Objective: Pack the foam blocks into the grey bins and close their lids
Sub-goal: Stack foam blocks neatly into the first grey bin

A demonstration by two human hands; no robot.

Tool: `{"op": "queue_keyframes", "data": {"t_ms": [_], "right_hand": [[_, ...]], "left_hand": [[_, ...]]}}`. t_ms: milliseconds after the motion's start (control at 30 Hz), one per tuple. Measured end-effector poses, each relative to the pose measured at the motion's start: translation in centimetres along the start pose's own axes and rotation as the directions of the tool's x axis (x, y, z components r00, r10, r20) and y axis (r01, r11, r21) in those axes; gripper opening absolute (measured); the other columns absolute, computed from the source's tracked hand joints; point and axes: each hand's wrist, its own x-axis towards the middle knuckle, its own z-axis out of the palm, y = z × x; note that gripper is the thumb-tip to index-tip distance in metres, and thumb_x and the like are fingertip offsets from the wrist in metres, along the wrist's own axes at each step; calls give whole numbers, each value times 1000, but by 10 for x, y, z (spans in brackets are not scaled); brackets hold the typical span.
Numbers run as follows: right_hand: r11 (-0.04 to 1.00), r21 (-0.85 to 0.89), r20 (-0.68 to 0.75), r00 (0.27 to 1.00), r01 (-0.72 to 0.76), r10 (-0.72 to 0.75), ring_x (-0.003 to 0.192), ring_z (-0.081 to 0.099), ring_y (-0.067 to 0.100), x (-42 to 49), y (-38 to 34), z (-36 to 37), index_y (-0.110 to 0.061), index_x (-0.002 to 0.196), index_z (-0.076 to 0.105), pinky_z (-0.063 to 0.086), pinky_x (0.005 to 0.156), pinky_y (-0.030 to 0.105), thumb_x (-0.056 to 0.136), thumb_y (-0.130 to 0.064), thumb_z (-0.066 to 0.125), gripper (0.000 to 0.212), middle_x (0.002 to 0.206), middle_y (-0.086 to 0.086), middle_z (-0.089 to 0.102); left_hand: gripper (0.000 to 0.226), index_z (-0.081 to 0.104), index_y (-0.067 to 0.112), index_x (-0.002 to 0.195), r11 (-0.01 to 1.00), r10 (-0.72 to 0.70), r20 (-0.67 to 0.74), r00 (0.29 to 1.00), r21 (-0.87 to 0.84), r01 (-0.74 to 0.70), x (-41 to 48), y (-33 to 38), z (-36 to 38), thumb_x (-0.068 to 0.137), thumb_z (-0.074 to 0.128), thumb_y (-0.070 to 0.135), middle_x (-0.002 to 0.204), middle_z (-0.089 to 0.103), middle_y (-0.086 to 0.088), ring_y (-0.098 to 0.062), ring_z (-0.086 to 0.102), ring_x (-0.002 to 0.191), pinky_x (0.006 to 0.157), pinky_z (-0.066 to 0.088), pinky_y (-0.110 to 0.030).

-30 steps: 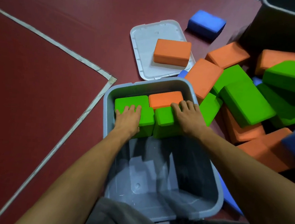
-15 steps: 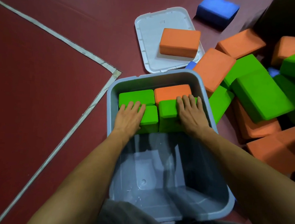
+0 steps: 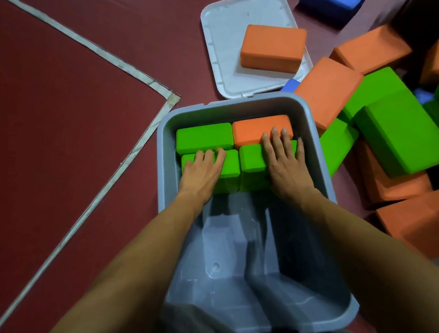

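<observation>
The grey bin (image 3: 164, 161) stands open on the dark red floor (image 3: 59, 99), just in front of the person. Four foam blocks are packed side by side at its far end. A green block (image 3: 203, 135) and an orange block (image 3: 253, 128) sit against the far wall, and two more green blocks sit in front of them, one on the left (image 3: 230, 167) and one on the right (image 3: 252, 160). The left hand (image 3: 203, 170) lies palm down on the near left green block, its fingers only slightly bent and resting on top, their tips at the seam with the green block behind; it grips nothing. The right hand (image 3: 284, 166) lies flat on the near right green block, fingers straight and a little spread, their tips reaching onto the orange block; it too presses rather than holds. The near half of the bin shows its bare grey bottom. The bin's lid (image 3: 224, 34) lies on the floor just beyond the far rim, inner side up, with a loose orange block (image 3: 272, 48) resting on it. To the right of the bin is a heap of loose blocks, among them an orange one (image 3: 328, 88) leaning by the far right corner, a large green one (image 3: 401, 139) and a blue one (image 3: 331, 0) at the top edge. A pale tape line (image 3: 91, 46) crosses the floor on the left and bends near the bin's far left corner.
</observation>
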Motion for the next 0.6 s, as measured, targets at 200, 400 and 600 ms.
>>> {"op": "queue_keyframes", "data": {"t_ms": [200, 400, 600], "right_hand": [[998, -15, 140, 988, 62, -60, 152, -10, 46, -1, 6, -14, -4, 158, -12, 6, 118, 68, 80, -45, 75, 124, 165, 24, -11], [996, 16, 188, 978, 86, -88, 153, -5, 42, -11, -1, -39, -9, 160, -11, 3, 120, 64, 89, -64, 58, 113, 166, 23, -6], [995, 80, 175, 984, -55, 40, 154, 0, 37, -32, 15, -82, -11, 161, -2, 7, 121, 58, 98, -46, 55, 92, 167, 18, -3]], "left_hand": [[89, 26, 14, 145, 1000, -10, 22, 1000, 5, 10, 1, 2, -4, 78, 83, 32, 122, 55, -10, -30, 54, 112, 75, 51, -43], [96, 31, 15, 145, 995, 97, -104, 990, 11, -96, 1, 18, -42, 76, 71, 67, 130, 54, -8, -28, 52, 120, 90, 46, -43], [88, 36, 17, 140, 985, 165, -181, 970, -17, -171, 1, 63, -99, 75, 74, 62, 134, 50, -7, -28, 49, 123, 93, 45, -43]]}}
